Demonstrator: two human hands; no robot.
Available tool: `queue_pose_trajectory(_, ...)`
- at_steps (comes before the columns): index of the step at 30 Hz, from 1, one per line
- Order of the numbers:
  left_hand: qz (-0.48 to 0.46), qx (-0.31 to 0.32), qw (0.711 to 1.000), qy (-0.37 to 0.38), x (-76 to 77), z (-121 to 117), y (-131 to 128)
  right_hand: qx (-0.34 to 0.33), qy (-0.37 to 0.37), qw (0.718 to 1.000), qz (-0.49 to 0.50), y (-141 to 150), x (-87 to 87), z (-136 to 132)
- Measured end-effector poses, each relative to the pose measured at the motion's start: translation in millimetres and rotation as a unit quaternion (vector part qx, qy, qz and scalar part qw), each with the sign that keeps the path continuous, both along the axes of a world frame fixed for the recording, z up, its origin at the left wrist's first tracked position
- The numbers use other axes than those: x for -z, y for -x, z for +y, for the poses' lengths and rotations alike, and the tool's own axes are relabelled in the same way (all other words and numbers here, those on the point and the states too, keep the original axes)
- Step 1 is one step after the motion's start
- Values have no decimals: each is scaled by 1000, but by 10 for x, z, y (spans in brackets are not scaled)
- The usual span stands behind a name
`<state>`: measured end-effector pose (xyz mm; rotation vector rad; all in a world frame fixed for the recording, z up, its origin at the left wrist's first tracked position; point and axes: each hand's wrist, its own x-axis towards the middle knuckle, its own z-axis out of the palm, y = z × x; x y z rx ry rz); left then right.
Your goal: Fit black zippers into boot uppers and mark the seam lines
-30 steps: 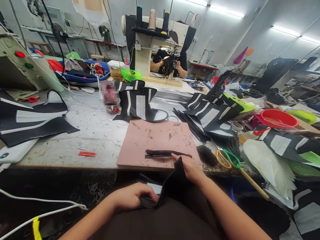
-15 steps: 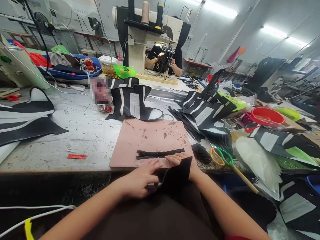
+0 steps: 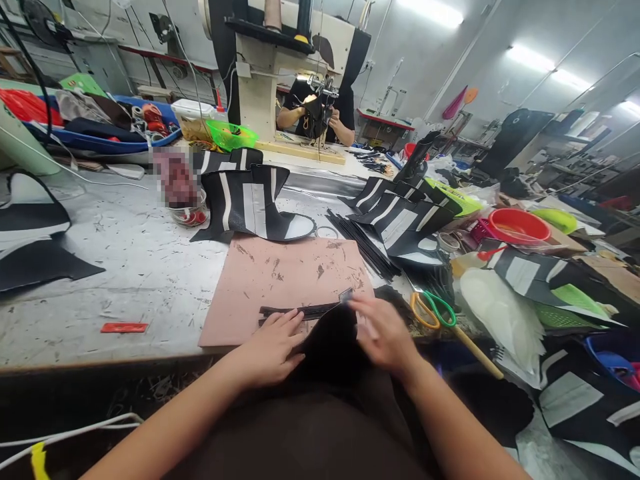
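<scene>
A black piece of shoe-upper material (image 3: pixel 327 347) is bent up between my hands at the near edge of a pink board (image 3: pixel 295 267). My left hand (image 3: pixel 273 347) rests against its left side with the fingers stretched out, the fingertips over dark strips (image 3: pixel 280 311) lying on the board. My right hand (image 3: pixel 387 330) is closed on the right edge of the black piece, slightly blurred. A small greyish end (image 3: pixel 345 295) sticks up at the top of the piece; what it is I cannot tell.
Cut boot-shaped pieces (image 3: pixel 250 200) lie behind the board, with more pieces (image 3: pixel 400 227) to the right. Green-and-orange-handled scissors (image 3: pixel 434 310) lie near the right hand. A red strip (image 3: pixel 124 327) is at left. Across the table a co-worker (image 3: pixel 320 117) sits at a sewing machine (image 3: pixel 255 87).
My right hand has lifted and turned the black piece, raising its edge over the board. My left hand has shifted slightly left and flattened. The view has swung a little to the right.
</scene>
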<state>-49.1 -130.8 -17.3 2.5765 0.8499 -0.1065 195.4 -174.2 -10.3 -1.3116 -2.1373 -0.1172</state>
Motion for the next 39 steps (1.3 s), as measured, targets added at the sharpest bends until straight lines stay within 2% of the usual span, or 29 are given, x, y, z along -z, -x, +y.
queue_pose_trajectory(2, -3, 1, 1000, -5, 29, -2, 9, -116, 54, 988, -85, 274, -38, 70)
queue_pose_trajectory(4, -10, -2, 1000, -2, 50, -12, 28, -162, 119, 968, -149, 486, -18, 128)
queue_pose_trajectory(8, -24, -21, 999, 23, 69, -42, 59, -150, 274, 927, -208, 595, 2, 136)
queue_pose_trajectory(13, -94, -44, 995, -1, 139, -28, 55, -156, 418, 886, -123, 503, -124, 101)
queue_pose_trajectory(16, -210, -36, 973, -83, 211, -7, 101, -154, 482, 861, -60, 480, -161, 128)
queue_pose_trajectory(18, -314, -17, 936, -158, 241, -8, 171, -154, 522, 839, -21, 471, -155, 167)
queue_pose_trajectory(20, -380, 16, 890, -252, 242, -31, 256, -161, 565, 809, 22, 473, -137, 222)
queue_pose_trajectory(22, -382, 65, 859, -336, 217, -71, 333, -171, 608, 773, 62, 503, -123, 289)
queue_pose_trajectory(24, -354, 104, 854, -366, 180, -114, 388, -181, 635, 748, 73, 564, -129, 366)
queue_pose_trajectory(25, -345, 109, 859, -362, 162, -130, 407, -180, 636, 748, 64, 603, -142, 409)
queue_pose_trajectory(26, -341, 100, 865, -355, 149, -141, 421, -173, 625, 760, 46, 645, -162, 454)
queue_pose_trajectory(29, -330, 40, 875, -352, 153, -141, 438, -139, 540, 829, -38, 751, -229, 607)
queue_pose_trajectory(31, -304, 0, 884, -356, 192, -122, 434, -140, 484, 860, -86, 792, -243, 711)
queue_pose_trajectory(34, -253, -40, 900, -352, 278, -97, 423, -166, 457, 865, -126, 816, -189, 823)
queue_pose_trajectory(39, -213, -42, 905, -365, 373, -110, 456, -157, 462, 862, -136, 846, -61, 818)
